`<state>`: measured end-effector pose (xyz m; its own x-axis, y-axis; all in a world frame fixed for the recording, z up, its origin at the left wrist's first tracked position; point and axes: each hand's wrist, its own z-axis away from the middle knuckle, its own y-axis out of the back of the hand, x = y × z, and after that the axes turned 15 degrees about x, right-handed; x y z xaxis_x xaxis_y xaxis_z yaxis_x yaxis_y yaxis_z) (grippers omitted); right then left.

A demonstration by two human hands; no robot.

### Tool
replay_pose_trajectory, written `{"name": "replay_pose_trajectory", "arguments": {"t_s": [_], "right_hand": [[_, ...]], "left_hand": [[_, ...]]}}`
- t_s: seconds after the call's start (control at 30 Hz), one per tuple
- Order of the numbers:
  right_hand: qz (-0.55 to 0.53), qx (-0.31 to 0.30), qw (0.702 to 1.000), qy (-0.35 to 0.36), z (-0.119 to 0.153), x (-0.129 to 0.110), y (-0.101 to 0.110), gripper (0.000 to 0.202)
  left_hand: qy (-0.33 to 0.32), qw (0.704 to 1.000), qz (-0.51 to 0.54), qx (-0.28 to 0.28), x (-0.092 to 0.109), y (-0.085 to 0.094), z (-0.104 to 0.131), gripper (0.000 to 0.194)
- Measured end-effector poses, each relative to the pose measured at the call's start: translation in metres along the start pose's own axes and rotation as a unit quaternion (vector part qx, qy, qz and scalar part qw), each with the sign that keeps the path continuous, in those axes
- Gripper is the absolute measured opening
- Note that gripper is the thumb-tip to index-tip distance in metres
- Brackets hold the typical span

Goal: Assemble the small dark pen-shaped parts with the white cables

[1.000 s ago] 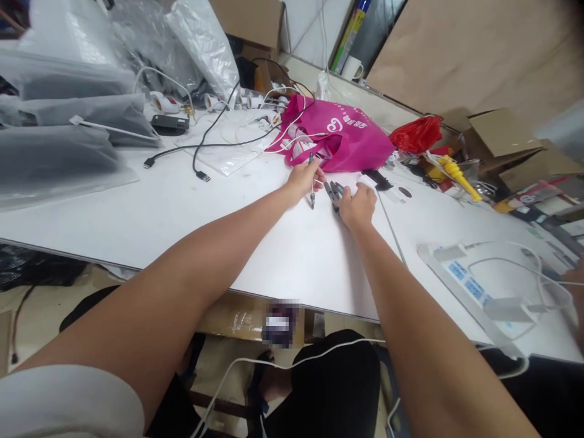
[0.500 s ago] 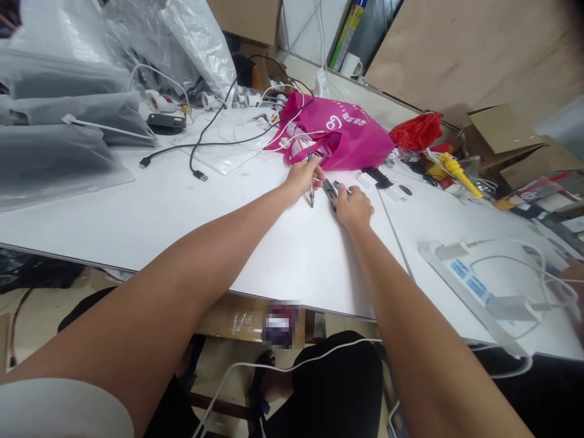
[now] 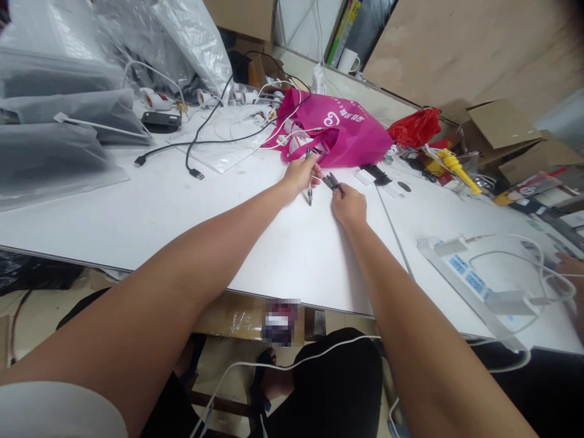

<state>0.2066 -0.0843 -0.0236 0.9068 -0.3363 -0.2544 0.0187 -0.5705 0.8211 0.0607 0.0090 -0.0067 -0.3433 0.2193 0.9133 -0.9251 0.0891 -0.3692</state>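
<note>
Just in front of the pink bag (image 3: 360, 131), my left hand (image 3: 301, 175) is closed on a thin dark pen-like item (image 3: 310, 196) that points toward me. A thin white strand shows at its fingers. My right hand (image 3: 349, 204), to the right, is closed around a small dark tool (image 3: 333, 181) with two prongs, which looks like pliers or a multi-tool. The tool's tip lies close to my left fingertips; whether they touch is hard to tell. Both hands are above the white table (image 3: 292, 255).
Black USB cables (image 3: 196, 173) and grey plastic bags (image 3: 55, 164) lie at the left. A power strip (image 3: 469, 277) with white chargers is at the right, near another person's hand (image 3: 570, 267). Behind are a red bag (image 3: 414, 128), a yellow tool (image 3: 458, 170) and cardboard boxes (image 3: 502, 131).
My right hand has turned and shifted slightly left, and the tool in it now points more to the left, with its prongs showing. My left hand keeps its hold.
</note>
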Motion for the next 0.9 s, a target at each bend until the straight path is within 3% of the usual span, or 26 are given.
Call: {"name": "replay_pose_trajectory", "arguments": {"t_s": [0.17,0.67,0.9], "right_hand": [[-0.046,0.006,0.999,0.016,0.000,0.004,-0.005,0.065],[-0.018,-0.007,0.999,0.043,-0.002,0.001,-0.005,0.064],[-0.015,-0.001,0.998,0.062,0.001,-0.004,0.002,0.055]], "left_hand": [[0.001,1.000,-0.001,-0.004,0.002,-0.001,0.002,0.058],[0.002,0.999,-0.030,-0.012,0.009,-0.001,0.008,0.058],[0.005,0.999,-0.032,-0.013,0.011,-0.001,0.012,0.058]]}}
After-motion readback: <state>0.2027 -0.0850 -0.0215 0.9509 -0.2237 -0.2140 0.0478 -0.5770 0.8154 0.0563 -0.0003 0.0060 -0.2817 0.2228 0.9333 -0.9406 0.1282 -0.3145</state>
